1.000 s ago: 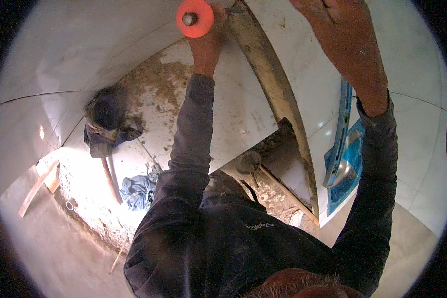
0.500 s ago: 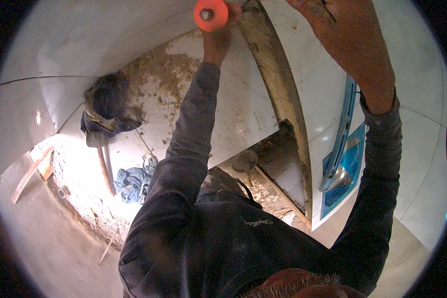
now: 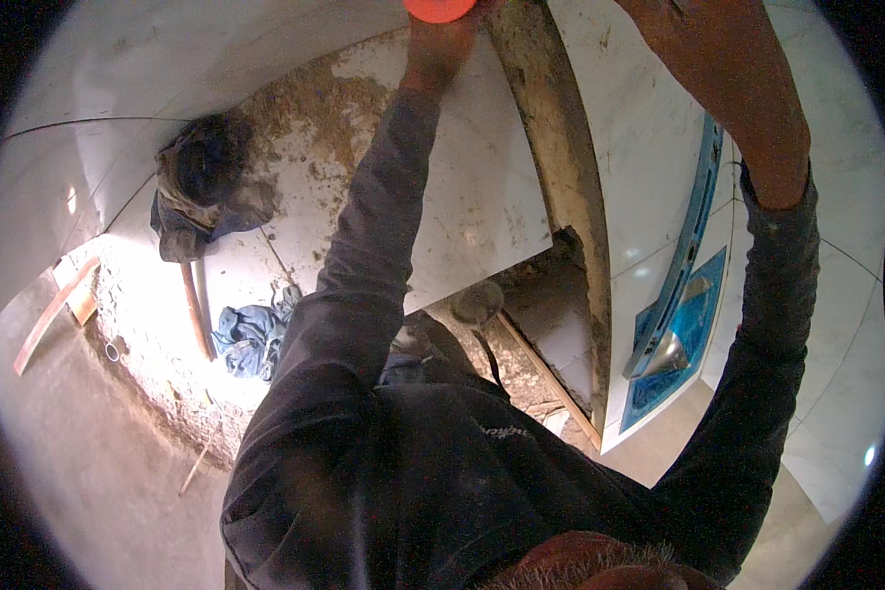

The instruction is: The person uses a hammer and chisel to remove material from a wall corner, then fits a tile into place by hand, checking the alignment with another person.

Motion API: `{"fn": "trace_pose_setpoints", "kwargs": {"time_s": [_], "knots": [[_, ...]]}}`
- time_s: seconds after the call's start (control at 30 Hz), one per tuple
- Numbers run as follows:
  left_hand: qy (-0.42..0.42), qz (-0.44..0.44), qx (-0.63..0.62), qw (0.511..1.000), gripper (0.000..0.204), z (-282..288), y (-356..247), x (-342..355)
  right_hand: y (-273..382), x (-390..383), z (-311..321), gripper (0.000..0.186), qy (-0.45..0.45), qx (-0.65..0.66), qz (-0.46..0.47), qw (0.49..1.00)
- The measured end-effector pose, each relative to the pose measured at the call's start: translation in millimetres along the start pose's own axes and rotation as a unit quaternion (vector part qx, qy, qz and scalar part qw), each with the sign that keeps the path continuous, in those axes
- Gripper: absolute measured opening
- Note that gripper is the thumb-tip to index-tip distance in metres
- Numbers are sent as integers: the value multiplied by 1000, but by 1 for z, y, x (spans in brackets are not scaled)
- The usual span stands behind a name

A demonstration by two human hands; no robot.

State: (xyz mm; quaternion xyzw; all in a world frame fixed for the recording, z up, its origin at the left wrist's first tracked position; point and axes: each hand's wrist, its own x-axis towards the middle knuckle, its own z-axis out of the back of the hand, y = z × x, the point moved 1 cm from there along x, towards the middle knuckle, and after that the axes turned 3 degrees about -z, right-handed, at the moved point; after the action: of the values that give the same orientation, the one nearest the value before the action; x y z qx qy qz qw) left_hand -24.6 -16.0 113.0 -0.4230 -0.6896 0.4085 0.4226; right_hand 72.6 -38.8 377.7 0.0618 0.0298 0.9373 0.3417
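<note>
At the top edge, my left hand (image 3: 442,47) is closed around an orange-red tool with a round end (image 3: 441,8). Most of the tool is cut off by the picture's edge, so its kind cannot be made out. Beside that hand runs a long curved-looking, mortar-stained board (image 3: 568,147). My right hand (image 3: 680,14) reaches up at the top right over white tiles; its fingers lie outside the picture. Below my right wrist, a blue spirit level (image 3: 694,211) stands along the tiles.
Next to the level is a shiny blue panel (image 3: 693,339) with a silvery shape. A dirty dark cloth or bag (image 3: 202,167) hangs at the left, above a wooden handle (image 3: 195,305) and a crumpled blue-grey cloth (image 3: 251,339). A mortar-filled gap (image 3: 546,305) lies between tiles and board.
My left hand and the orange-red tool have moved up, mostly out of the picture. My right hand has shifted slightly up and right. The surroundings have shifted a little with the view.
</note>
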Motion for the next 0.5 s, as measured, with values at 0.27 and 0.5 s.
{"fn": "trace_pose_setpoints", "kwargs": {"time_s": [0.27, 0.5], "knots": [[-8, -220, -32, 975, 18, -5, 10, 21, -16, 27, -36, 32, 79, -84, 24, 993], [15, -137, -148, 979, 23, -8, 12, 16, 22, 34, -8, 32, -5, -96, 48, 994]]}}
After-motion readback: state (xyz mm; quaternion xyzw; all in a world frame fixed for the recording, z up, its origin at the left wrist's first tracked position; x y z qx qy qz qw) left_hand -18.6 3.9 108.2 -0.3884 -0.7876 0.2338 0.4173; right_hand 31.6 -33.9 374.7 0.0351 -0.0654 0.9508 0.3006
